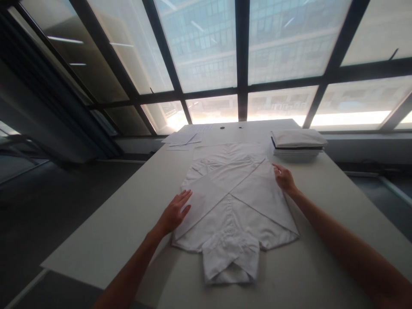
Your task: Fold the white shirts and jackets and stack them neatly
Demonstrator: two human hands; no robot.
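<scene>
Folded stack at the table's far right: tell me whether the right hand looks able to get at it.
Probably yes: the folded stack sits just beyond the right hand, with nothing visible between them, though whether that hand grips the white garment is unclear.

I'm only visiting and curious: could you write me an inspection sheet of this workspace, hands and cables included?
Surface: pale table, reaching toward the windows.
Job's things: white garment spread out, panels overlapping diagonally, a gathered part nearest the viewer.
Clutter: stack of what looks like folded cloth at far right; loose pale sheets at far left.
Hands: left hand open at the garment's left edge; right hand at its right edge, grip unclear.
Cables: nothing seen.
Surroundings: dark window frames; dark floor at left.
</scene>
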